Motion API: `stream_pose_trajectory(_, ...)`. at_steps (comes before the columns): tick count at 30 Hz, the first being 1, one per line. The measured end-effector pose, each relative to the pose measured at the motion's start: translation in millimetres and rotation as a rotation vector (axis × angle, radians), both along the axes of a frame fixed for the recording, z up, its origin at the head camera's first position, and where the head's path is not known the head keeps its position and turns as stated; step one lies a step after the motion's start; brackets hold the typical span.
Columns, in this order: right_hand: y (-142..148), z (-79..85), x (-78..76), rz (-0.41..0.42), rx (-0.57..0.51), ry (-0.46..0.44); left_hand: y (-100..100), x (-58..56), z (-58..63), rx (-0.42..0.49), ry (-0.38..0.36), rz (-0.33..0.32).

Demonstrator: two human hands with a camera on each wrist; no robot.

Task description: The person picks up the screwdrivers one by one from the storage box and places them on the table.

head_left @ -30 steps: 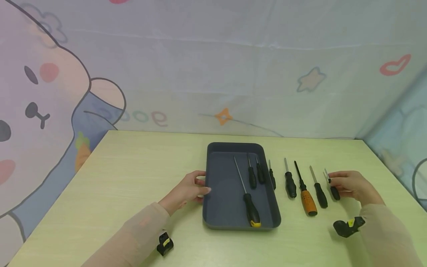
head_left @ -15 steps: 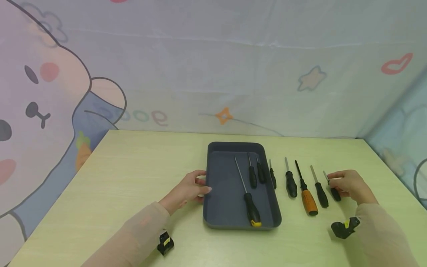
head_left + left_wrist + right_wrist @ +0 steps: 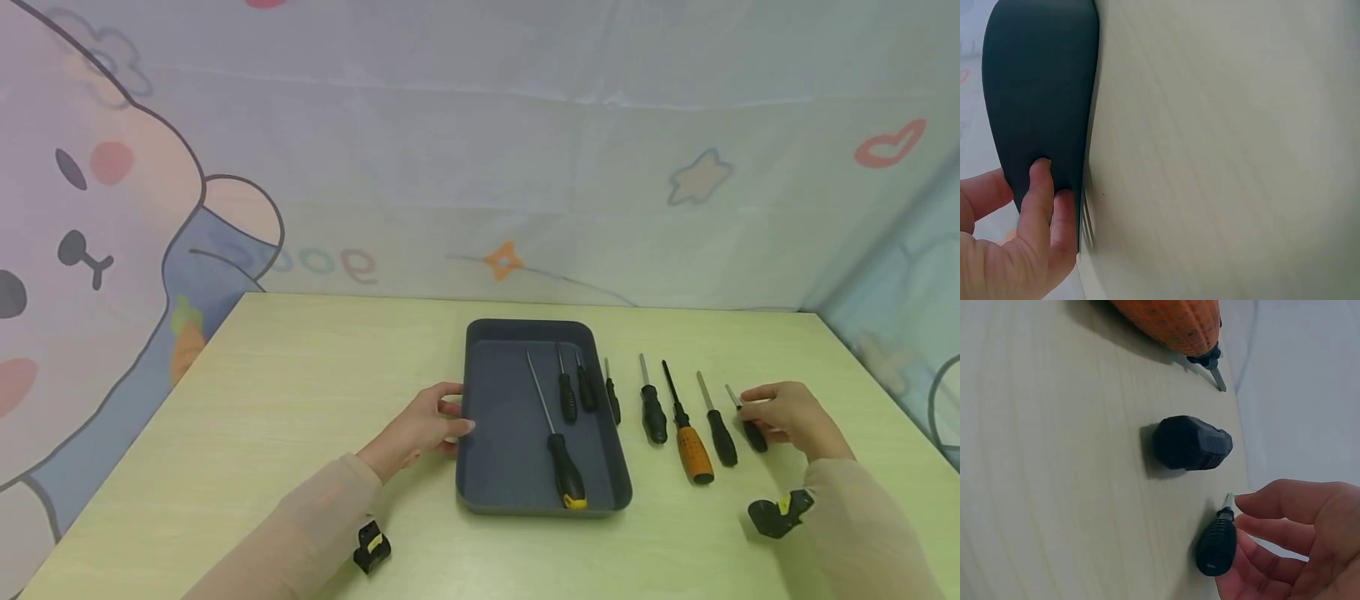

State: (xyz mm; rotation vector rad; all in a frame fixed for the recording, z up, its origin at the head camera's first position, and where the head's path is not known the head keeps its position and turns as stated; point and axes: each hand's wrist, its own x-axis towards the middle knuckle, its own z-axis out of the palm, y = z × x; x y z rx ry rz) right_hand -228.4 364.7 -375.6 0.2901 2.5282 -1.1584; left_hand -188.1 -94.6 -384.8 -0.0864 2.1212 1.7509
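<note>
Gripping tray edge, left fingers adjoin open table.

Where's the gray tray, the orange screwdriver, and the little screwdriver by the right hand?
Gray tray [image 3: 501, 442]: head view, on its bare floor.
Orange screwdriver [image 3: 693, 450]: head view, on its handle.
Little screwdriver [image 3: 1216, 547]: right wrist view, on its black handle.

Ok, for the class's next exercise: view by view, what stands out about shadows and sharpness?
Head: soft shadow beside the right sleeve, screwdrivers fairly crisp; left wrist: table grain blurred, tray a dark, low-detail shape; right wrist: soft shadow left of the screwdriver at the right hand.
</note>
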Motion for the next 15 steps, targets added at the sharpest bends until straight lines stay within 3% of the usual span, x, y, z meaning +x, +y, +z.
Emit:
stream_pose_trajectory(8, -9.8, 9.2, 3.6, 0.064, 0.102, 0.098, -0.4, -1.5, -2.2, -0.005, 0.001, 0.002)
stream_pose_trajectory(15, -37.5, 20.1, 6.4, 0.125, 0.071, 0.126, -0.9, -1.2, -2.5, -0.002, 0.0, -0.002)
